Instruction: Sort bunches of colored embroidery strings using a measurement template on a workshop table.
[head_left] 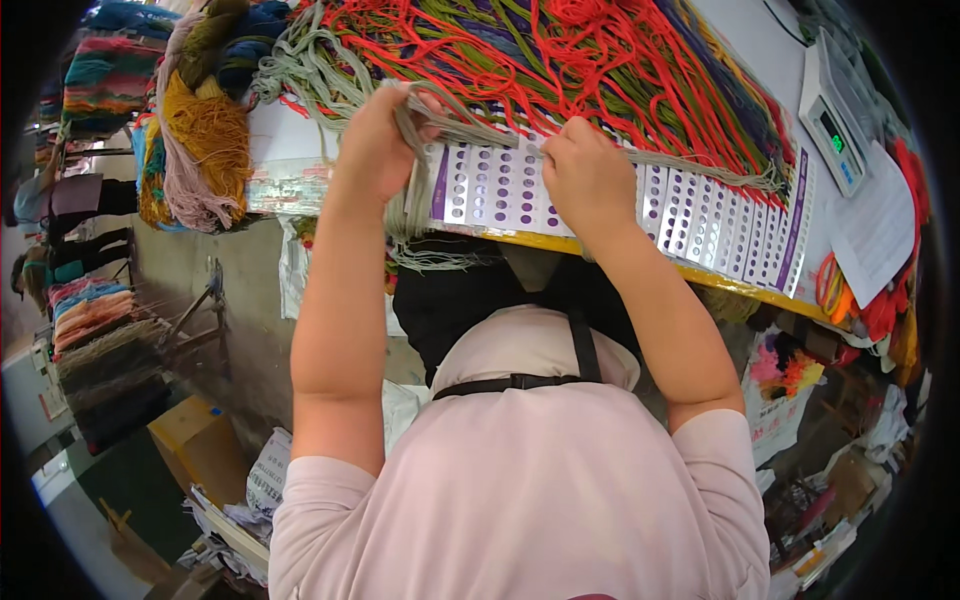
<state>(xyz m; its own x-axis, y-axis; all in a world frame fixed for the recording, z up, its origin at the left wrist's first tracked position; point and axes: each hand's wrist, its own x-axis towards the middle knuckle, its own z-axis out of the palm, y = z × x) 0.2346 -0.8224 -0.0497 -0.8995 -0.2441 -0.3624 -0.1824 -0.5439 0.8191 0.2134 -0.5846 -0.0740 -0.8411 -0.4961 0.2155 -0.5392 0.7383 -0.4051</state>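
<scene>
Grey-green yarn [470,132] runs taut between the two hands in the head view, a thin bundle stretched across the white punched cards [690,215] that lie in a row along the desk [760,60] edge. At about eleven o'clock from the picture's centre, the left hand [375,140] has its fingers closed around the bundle, and a loose tail of the same yarn hangs from it over the yellow desk rim. At about one o'clock, the right hand [588,175] pinches the strand with closed fingers, pressing it down on a card with purple-ringed holes. From there the strand goes on toward three o'clock, ending in a small tuft. Beyond the cards, at twelve o'clock, lies a heap of red, green and purple yarn [560,50]. A digital scale [832,115] sits at two o'clock, with a sheet of paper [878,225] just beside it.
</scene>
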